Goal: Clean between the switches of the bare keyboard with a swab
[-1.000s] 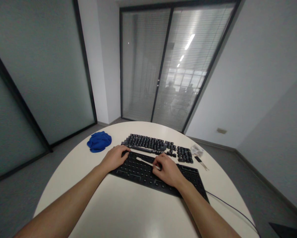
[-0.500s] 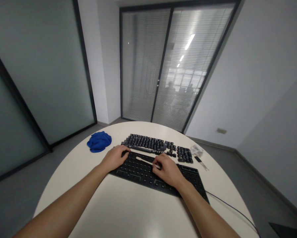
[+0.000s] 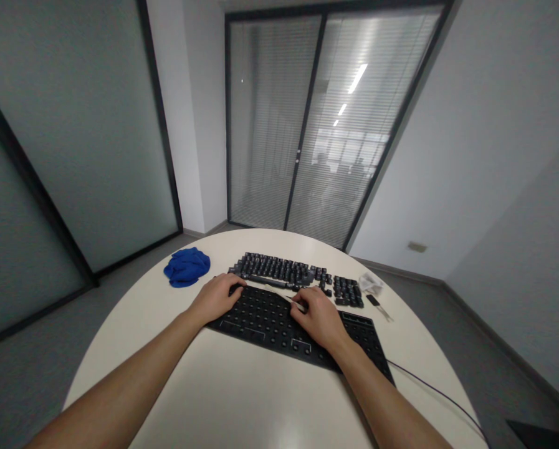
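A black keyboard base, its keycaps off, lies slanted on the table in front of me. My left hand grips it at the far left corner, thumb on the near side and fingers over the edge. Over the base's upper middle, my right hand pinches a slim white stick with a slightly wider head, like a toothbrush. Its head points left toward the base's far edge and is hard to make out against the pale table. Just beyond lie the loose black keycaps, in rows.
A crumpled blue cloth lies at the left. On the right are a clear plastic bag and a small tool with a black end and pale prongs. A cable runs off the round table at the right.
My right hand has shifted slightly up and right, bringing the white stick's head from over the base to its far edge. My left hand stays in place.
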`<action>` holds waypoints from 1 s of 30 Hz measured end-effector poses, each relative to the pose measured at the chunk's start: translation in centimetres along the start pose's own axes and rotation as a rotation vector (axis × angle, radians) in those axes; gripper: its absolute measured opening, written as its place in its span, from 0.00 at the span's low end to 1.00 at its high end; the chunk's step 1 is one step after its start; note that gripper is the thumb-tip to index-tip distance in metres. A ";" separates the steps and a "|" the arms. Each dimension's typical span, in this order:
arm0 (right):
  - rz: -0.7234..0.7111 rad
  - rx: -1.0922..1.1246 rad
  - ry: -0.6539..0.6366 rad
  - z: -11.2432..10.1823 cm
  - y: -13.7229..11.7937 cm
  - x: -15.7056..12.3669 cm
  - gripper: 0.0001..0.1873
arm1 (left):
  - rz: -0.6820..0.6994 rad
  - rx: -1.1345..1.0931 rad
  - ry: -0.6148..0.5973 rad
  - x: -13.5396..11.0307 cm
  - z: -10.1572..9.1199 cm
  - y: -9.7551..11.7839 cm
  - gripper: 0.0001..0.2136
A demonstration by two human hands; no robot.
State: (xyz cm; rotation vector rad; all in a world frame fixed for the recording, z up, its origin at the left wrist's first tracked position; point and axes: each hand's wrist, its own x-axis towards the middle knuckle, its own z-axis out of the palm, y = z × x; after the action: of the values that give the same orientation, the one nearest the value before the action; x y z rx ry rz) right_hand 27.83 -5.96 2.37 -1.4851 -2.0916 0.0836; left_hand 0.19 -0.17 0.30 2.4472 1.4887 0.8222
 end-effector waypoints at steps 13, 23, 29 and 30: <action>0.038 -0.003 -0.019 -0.1 -0.1 0.0 0.04 | -0.002 -0.001 0.004 0.0 0.0 -0.1 0.12; 0.009 0.029 -0.054 -0.1 -0.3 -0.1 0.04 | -0.009 -0.007 -0.005 0.0 -0.2 0.1 0.12; -0.004 0.038 -0.062 -0.1 -0.2 -0.1 0.03 | -0.007 -0.013 0.003 0.0 -0.1 0.0 0.12; -0.007 0.036 -0.062 0.0 -0.2 -0.1 0.03 | -0.006 -0.013 0.004 0.0 0.0 0.0 0.12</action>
State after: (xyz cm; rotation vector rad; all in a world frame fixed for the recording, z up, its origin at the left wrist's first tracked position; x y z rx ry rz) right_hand 27.67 -6.17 2.44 -1.4716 -2.1327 0.1662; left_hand 0.16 -0.18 0.33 2.4319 1.4862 0.8334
